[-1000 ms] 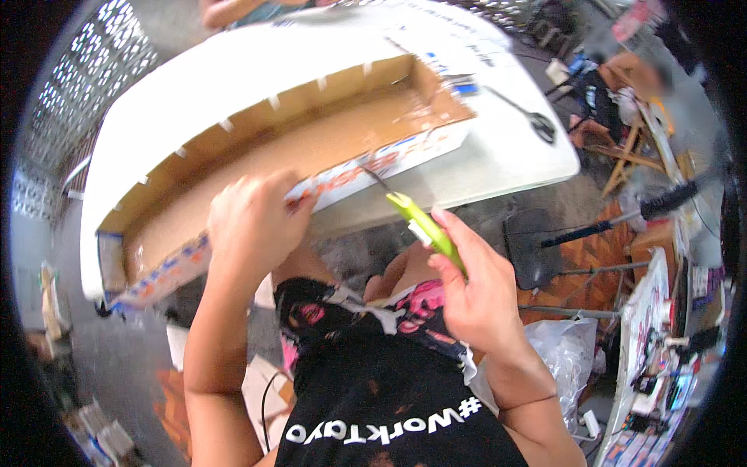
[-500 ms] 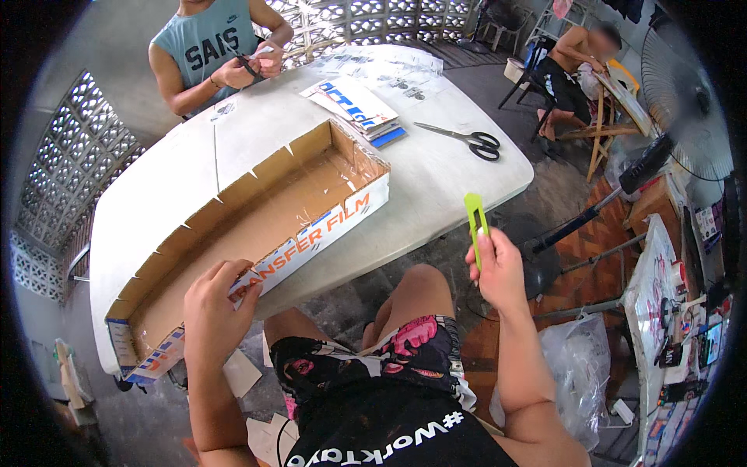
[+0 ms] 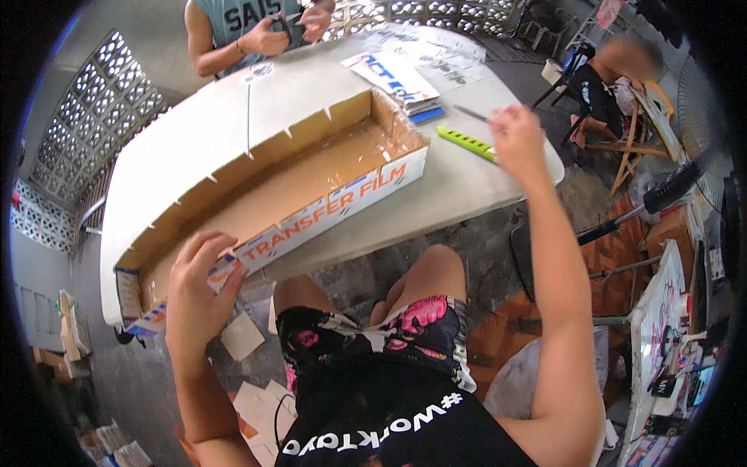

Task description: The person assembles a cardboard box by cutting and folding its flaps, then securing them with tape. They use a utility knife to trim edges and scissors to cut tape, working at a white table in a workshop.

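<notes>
A long, shallow cardboard box (image 3: 311, 214) with printed outer sides and slits along its rim lies open on the white table (image 3: 179, 124). My left hand (image 3: 204, 268) is closed over its near wall, fingers inside and thumb outside. At the table's right, my right hand (image 3: 520, 140) is over the handle end of a pair of scissors (image 3: 471, 114). The fingers are smeared by motion, and whether they grip the hidden handles is unclear. Beside that hand a lime-green cutter (image 3: 465, 145) rests on the table, its near end close to the palm.
Flat printed pieces (image 3: 393, 82) are stacked behind the box, with printed plastic sheeting (image 3: 436, 50) beyond. Across the table a co-worker's hands (image 3: 272, 37) hold scissors. Another person sits at far right. A standing fan (image 3: 677, 183) and a cluttered side table (image 3: 661, 311) stand right.
My right hand has moved up and forward from beside the table to the scissors. The green cutter, held upright before, now lies on the table. My left hand stays on the box wall.
</notes>
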### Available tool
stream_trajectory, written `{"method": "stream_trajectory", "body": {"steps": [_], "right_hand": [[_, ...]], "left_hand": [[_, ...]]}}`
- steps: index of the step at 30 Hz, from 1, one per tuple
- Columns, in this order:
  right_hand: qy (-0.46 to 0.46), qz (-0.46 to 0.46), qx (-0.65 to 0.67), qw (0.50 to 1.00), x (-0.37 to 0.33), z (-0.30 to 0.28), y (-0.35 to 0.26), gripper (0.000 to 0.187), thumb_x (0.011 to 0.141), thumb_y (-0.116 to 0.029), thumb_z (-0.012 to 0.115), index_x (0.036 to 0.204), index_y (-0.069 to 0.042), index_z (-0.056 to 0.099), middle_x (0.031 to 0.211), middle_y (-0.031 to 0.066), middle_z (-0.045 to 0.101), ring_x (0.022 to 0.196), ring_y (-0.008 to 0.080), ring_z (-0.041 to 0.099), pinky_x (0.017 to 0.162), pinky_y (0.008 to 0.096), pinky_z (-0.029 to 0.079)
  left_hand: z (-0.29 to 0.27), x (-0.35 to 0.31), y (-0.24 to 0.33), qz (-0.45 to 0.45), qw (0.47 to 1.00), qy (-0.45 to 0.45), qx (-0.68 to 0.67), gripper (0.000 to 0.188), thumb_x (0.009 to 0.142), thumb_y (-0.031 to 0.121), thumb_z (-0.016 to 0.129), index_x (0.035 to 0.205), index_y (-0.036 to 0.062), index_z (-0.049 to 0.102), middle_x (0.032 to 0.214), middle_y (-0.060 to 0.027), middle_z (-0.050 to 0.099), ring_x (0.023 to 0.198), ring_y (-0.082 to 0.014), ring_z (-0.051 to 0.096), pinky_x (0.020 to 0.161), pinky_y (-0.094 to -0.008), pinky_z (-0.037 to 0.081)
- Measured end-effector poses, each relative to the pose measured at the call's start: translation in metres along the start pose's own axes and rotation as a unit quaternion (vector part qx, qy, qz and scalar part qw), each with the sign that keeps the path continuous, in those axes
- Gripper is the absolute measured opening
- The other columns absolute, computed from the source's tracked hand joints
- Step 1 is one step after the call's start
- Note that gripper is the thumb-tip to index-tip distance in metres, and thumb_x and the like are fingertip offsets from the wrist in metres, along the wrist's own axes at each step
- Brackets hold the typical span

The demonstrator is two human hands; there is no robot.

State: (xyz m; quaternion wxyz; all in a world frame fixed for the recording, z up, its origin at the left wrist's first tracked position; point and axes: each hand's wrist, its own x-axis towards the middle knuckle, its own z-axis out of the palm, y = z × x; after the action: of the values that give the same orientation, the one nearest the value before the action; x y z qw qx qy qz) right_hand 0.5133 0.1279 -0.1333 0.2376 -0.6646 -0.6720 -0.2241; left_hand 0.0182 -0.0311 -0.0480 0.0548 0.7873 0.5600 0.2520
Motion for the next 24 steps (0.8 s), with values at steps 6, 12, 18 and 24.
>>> {"method": "stream_trajectory", "body": {"steps": [6,12,18,24], "right_hand": [[-0.248,0.085,-0.007,0.965,0.01,-0.016,0.041,0.029,0.095,-0.02,0.056,0.112,-0.007,0.076,0.122,0.0226,0.065,0.115,0.0398,0.062,0.1,0.0479,0.05],[-0.245,0.061,-0.058,0.966,-0.005,-0.029,0.053,0.03,0.089,-0.018,0.061,0.113,-0.007,0.075,0.114,0.0264,0.067,0.108,0.042,0.065,0.098,0.047,0.051],[-0.247,0.112,0.027,0.962,-0.009,-0.043,0.072,0.027,0.085,-0.005,0.071,0.112,-0.006,0.072,0.11,0.0259,0.071,0.106,0.0403,0.068,0.092,0.0456,0.053],[-0.196,0.106,0.013,0.975,-0.019,-0.074,0.059,0.031,0.092,-0.008,0.066,0.122,-0.008,0.06,0.107,0.0209,0.07,0.103,0.0394,0.067,0.089,0.0457,0.052]], "left_hand": [[0.027,0.049,0.034,0.124,0.991,-0.049,-0.03,0.037,0.081,0.01,0.075,0.116,-0.0009,0.067,0.114,-0.0204,0.067,0.107,-0.0388,0.065,0.094,-0.0443,0.051],[0.085,0.102,0.054,0.122,0.98,-0.155,0.029,0.03,0.088,0.015,0.068,0.115,0.0034,0.066,0.118,-0.0173,0.067,0.109,-0.04,0.065,0.09,-0.0479,0.052],[0.094,0.059,0.056,0.196,0.971,-0.027,0.135,0.026,0.081,0.007,0.064,0.107,0.0069,0.067,0.1,-0.0109,0.065,0.094,-0.0339,0.067,0.081,-0.0451,0.054],[0.106,0.03,0.039,0.251,0.953,0.056,0.158,0.033,0.075,0.011,0.063,0.107,0.0025,0.069,0.093,-0.009,0.061,0.086,-0.0269,0.063,0.076,-0.0409,0.052]]}}
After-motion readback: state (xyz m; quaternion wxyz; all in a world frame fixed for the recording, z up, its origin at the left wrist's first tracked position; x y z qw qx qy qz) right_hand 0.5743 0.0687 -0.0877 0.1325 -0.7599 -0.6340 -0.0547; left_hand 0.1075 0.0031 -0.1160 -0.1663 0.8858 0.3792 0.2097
